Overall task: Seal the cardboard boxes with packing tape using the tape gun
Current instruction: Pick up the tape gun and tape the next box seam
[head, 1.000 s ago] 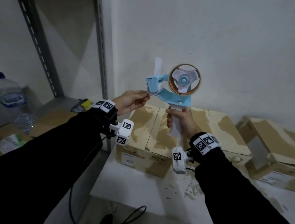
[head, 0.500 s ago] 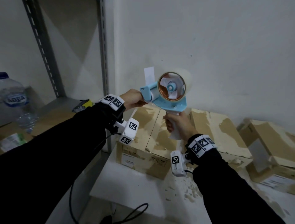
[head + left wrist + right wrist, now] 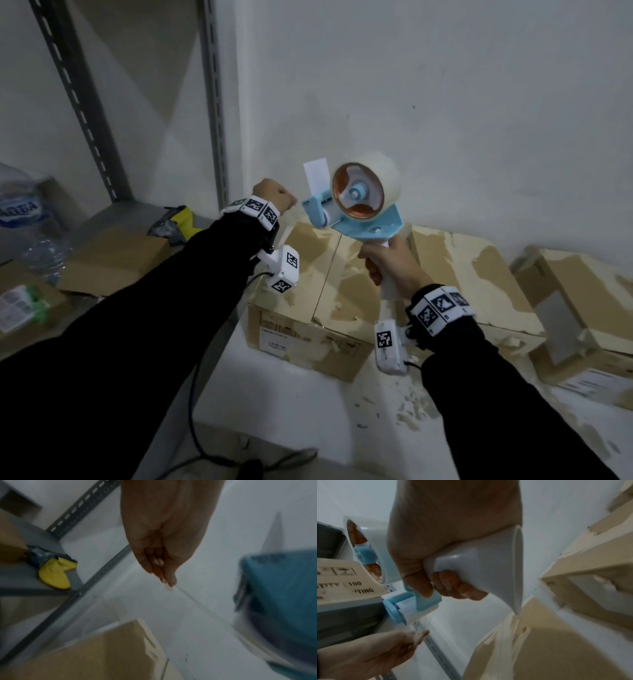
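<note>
My right hand (image 3: pixel 387 267) grips the white handle of the blue tape gun (image 3: pixel 363 222) and holds it upright in the air above a worn cardboard box (image 3: pixel 308 274). A clear tape roll (image 3: pixel 366 192) sits on the gun's hub. My left hand (image 3: pixel 289 202) is just left of the gun's front roller, its fingertips pinching the loose tape end (image 3: pixel 419 634). In the left wrist view the left hand (image 3: pixel 167 580) has its fingers bunched together and a thin tape edge (image 3: pixel 192 599) runs off toward the blurred gun (image 3: pixel 281 601). In the right wrist view my right hand (image 3: pixel 447 586) wraps the handle (image 3: pixel 479 566). A second box (image 3: pixel 582 308) stands at the right.
The boxes rest on a white table (image 3: pixel 291 411) against a white wall. At the left is a metal shelf upright (image 3: pixel 214 102), with flat cardboard (image 3: pixel 113 260), a yellow and grey item (image 3: pixel 178 222) and a water bottle (image 3: pixel 20 212) on the shelf. A cable (image 3: pixel 205 445) hangs below.
The tape gun has come down and left a little and turned, so the roll's width now shows. My left hand has stayed at the front roller, fingers now bunched.
</note>
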